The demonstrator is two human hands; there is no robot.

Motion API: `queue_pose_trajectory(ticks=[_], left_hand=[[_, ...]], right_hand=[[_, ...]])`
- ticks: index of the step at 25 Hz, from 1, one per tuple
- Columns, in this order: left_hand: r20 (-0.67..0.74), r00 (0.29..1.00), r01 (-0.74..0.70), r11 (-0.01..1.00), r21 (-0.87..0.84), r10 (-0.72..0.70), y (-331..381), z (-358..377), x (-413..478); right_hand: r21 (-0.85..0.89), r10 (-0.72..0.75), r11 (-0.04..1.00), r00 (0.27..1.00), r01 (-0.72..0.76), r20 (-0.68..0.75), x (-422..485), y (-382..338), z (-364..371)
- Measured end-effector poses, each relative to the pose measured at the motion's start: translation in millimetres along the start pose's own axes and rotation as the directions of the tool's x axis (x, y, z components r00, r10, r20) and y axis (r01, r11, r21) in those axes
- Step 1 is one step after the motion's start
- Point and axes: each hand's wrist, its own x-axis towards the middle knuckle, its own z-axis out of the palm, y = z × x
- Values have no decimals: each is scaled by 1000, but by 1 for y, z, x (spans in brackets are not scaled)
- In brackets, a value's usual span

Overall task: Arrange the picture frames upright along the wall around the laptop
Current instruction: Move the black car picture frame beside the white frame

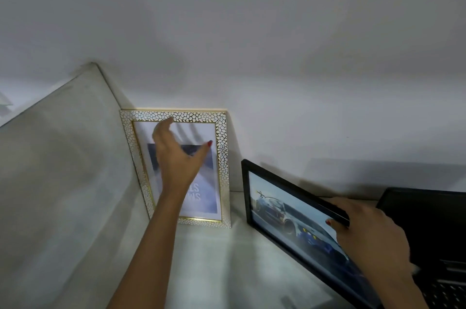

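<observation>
A white picture frame [176, 117] with a gold inner lip and a cracked, pebble-like mosaic border stands upright on a pale bench [214, 258], its top edge leaning on the plain white wall [277, 56]. Behind its glass sits a bluish print with faint white lettering. The person's left hand [176, 157] hovers in front of the glass with fingers spread apart and thumb stretched wide, gripping nothing; whether it touches the pane cannot be told, as the fingers are blurred. The nails are painted red.

Just right of the white frame, a flat black rectangular frame [254, 207] holding a glossy photograph of a blue and silver racing car is tilted, its near lower corner running out of view. The right hand [365, 230] is clamped on this black frame's upper right edge, thumb on the glass front and fingers wrapped behind.

Farther right of the white frame, beyond the black one, the dark lid and part of the keyboard of an open laptop [428, 233] show at the picture's edge. To the left of the white frame, touching its left side, a large smooth off-white panel [63, 170] rises at a slant, its top corner meeting the wall.
</observation>
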Motion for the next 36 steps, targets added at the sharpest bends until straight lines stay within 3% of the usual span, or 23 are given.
queue_pose_trajectory(ticks=[3, 7, 12, 17, 20, 23, 26, 28, 32, 36], left_hand=[[50, 950, -310, 910, 274, 308, 2, 9, 17], [133, 901, -427, 788, 444, 413, -7, 10, 40], [203, 921, -390, 768, 508, 334, -2, 9, 39], [162, 935, -354, 843, 406, 314, 5, -14, 26], [80, 938, -345, 877, 335, 338, 4, -32, -6], [36, 957, -281, 881, 380, 289, 5, -44, -29], [50, 969, -243, 890, 387, 243, 10, -46, -34], [49, 973, -226, 892, 391, 225, 12, -46, -34], [23, 974, -214, 891, 401, 224, 9, -44, -35], [9, 970, -227, 885, 406, 244, 8, -42, -32]], right_hand=[[34, -6, 999, 1000, 6, 12, 11, 3, 2], [79, -36, 996, 999, 36, 2, 16, 4, 4], [98, -41, 994, 998, 45, -36, 19, 4, 7], [89, -75, 993, 994, 82, -75, 29, 2, 11], [166, -160, 972, 985, 169, -65, 54, -5, 14], [246, -335, 914, 942, 324, 3, 89, -18, 31], [200, -410, 896, 912, 398, 23, 119, -36, 50], [166, -418, 890, 905, 425, -78, 133, -45, 60], [114, -442, 844, 800, 524, -407, 149, -53, 93], [38, -414, 852, 716, 522, -562, 161, -68, 107]])
